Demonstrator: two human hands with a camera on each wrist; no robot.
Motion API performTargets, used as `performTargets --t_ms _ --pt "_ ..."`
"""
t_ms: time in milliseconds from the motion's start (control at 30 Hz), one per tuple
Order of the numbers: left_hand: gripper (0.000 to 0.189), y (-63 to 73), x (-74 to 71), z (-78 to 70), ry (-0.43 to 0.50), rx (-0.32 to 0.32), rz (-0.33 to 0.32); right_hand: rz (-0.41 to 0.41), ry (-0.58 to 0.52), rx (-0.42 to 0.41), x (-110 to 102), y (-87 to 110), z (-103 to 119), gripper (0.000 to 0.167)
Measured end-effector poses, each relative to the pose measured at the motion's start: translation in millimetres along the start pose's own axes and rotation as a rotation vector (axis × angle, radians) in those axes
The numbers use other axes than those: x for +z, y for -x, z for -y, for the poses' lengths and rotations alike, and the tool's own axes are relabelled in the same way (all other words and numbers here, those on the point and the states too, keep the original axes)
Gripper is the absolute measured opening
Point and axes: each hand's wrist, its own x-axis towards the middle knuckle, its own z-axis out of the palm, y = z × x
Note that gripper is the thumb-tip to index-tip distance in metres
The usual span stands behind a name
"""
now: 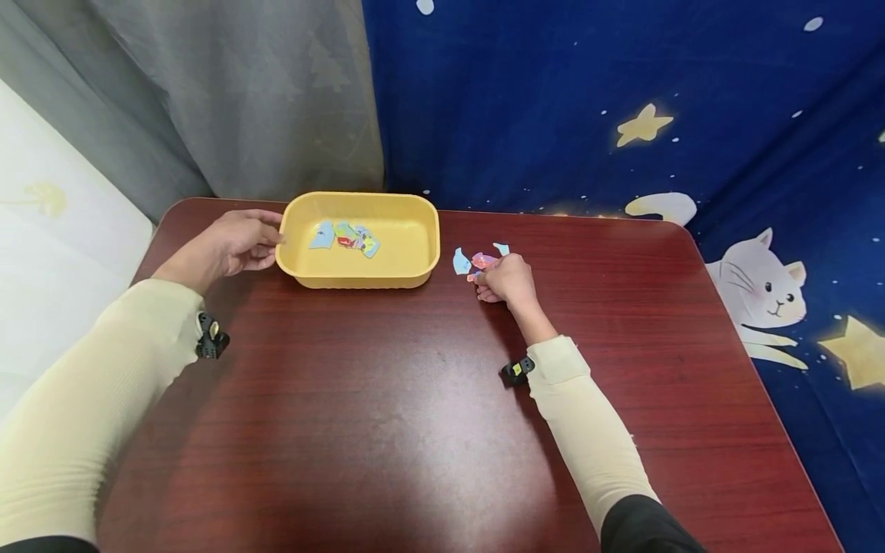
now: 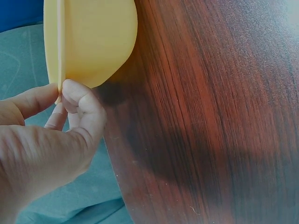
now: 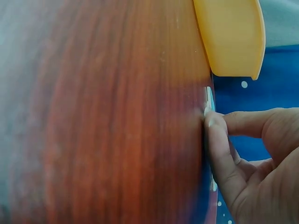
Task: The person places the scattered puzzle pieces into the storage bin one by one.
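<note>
A yellow plastic basin (image 1: 413,246) stands near the table's far edge, with several flat printed puzzle pieces (image 1: 322,235) lying inside it. My left hand (image 1: 242,240) pinches the basin's left rim between thumb and fingers, as the left wrist view shows close up. To the right of the basin, my right hand (image 1: 508,280) is low over a small group of puzzle pieces. Its thumb and index fingertip meet on the edge of a small puzzle piece (image 1: 472,277). Beside it lie a light blue piece (image 1: 461,262), a pink piece (image 1: 484,260) and another blue one (image 1: 502,249). The hand partly covers the group.
The dark red wooden table (image 1: 387,384) spreads out in front of both arms. Behind it hang a grey curtain (image 1: 276,92) and a blue curtain (image 1: 518,100) with stars. A white surface (image 1: 55,230) stands at the left.
</note>
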Motion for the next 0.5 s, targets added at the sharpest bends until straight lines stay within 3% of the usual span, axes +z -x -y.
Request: performTargets --t_ms 333,500 --pt "0.041 -0.2 1.0 0.6 -0.008 0.009 -0.004 -0.038 0.09 0.0 -3.6 2.2 0.7 0.01" --pt "0.042 -0.1 0.7 0.5 -0.01 0.007 -0.008 -0.07 0.072 -0.034 -6.7 3.5 1.4 0.013"
